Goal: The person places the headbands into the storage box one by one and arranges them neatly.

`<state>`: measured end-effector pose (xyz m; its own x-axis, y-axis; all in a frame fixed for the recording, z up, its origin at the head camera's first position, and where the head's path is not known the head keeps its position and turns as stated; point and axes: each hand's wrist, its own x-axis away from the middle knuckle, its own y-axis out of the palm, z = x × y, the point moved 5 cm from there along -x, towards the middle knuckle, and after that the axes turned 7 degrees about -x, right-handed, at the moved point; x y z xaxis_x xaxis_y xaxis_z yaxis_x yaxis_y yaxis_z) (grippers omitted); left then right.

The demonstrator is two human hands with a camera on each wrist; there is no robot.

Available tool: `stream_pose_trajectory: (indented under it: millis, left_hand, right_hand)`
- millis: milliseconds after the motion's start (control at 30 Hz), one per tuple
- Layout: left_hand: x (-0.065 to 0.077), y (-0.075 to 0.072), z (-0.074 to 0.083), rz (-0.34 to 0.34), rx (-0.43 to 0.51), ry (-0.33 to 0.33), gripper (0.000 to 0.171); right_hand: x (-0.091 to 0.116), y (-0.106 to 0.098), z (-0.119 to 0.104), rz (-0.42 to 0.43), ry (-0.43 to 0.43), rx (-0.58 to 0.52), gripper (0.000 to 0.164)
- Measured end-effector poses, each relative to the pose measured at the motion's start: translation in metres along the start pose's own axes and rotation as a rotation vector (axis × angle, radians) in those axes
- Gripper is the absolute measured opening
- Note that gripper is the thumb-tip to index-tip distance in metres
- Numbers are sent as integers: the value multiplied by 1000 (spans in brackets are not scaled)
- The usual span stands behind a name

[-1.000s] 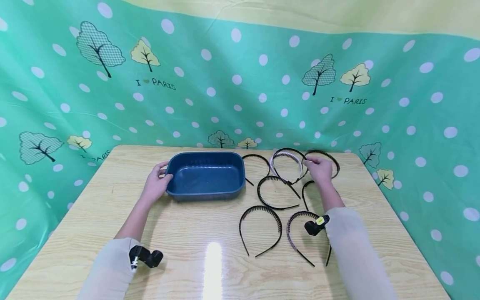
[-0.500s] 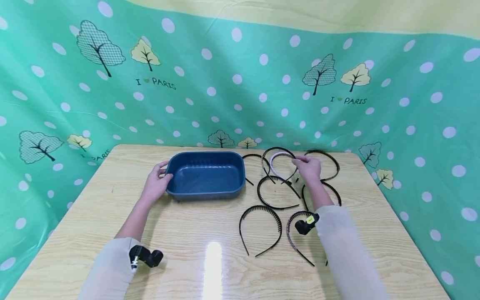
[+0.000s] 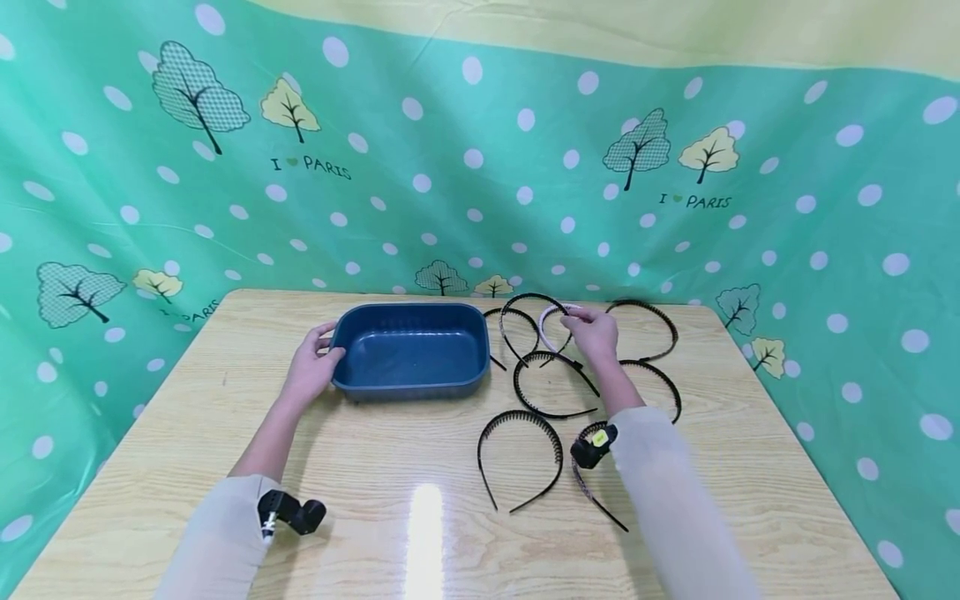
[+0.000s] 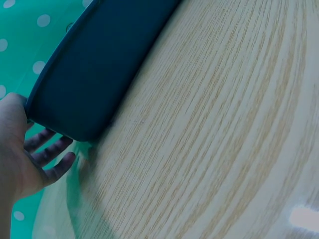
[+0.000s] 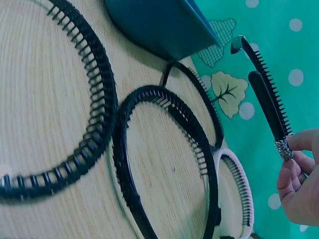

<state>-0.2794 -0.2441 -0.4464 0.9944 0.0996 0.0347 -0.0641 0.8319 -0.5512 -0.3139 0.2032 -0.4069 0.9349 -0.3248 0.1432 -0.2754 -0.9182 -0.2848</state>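
Observation:
My left hand (image 3: 309, 367) grips the left end of a dark blue plastic bin (image 3: 408, 392), thumb over the rim and fingers outside. In the left wrist view, the little finger stays spread away from the wall. Above the table, my right hand (image 3: 596, 335) pinches a black toothed headband (image 3: 534, 295) near a sparkly silver patch, clear in the right wrist view. The raised headband (image 5: 265, 99) is apart from those lying below. Behind the right fingers lies a lilac headband (image 3: 546, 333), partly hidden. The bin's visible inside holds no headband.
Other black headbands lie right of the bin, including one in the middle (image 3: 525, 400), one at the front (image 3: 558, 446) and one at back right (image 3: 672, 329). A patterned green cloth (image 3: 480, 208) hangs behind the wooden table (image 3: 337, 483).
My right hand has moved left toward the bin with the black headband, uncovering headbands on the right. The left hand and bin have stayed put.

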Motion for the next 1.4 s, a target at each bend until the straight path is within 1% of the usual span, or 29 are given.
stream_pose_trajectory:
  millis: [167,300,467,600,867,1233,1400]
  left_hand:
    - [0,0,1,2,-3,10,52]
    - [0,0,1,3,-3,6,52]
    - [0,0,1,4,4,2,52]
    - [-1,0,1,4,8,1,52]
    - [-2,0,-3,10,1,7,52]
    - [-1,-1,-2,13,14,5,51]
    - [0,0,-1,12,16,3,52]
  right_hand:
    - [2,10,-5,9,-25,-18,31]
    - [3,17,-8,19,-46,-34,28]
    - [6,24,-10,23,-69,-14,28]
    - [8,30,-12,5,-90,-13,29]
    - [9,42,-13,-43,-43,-15,30]
    - [17,59,-23,-65,-43,-48,30]
    - [18,67,-25,-65,-61,-49,29]
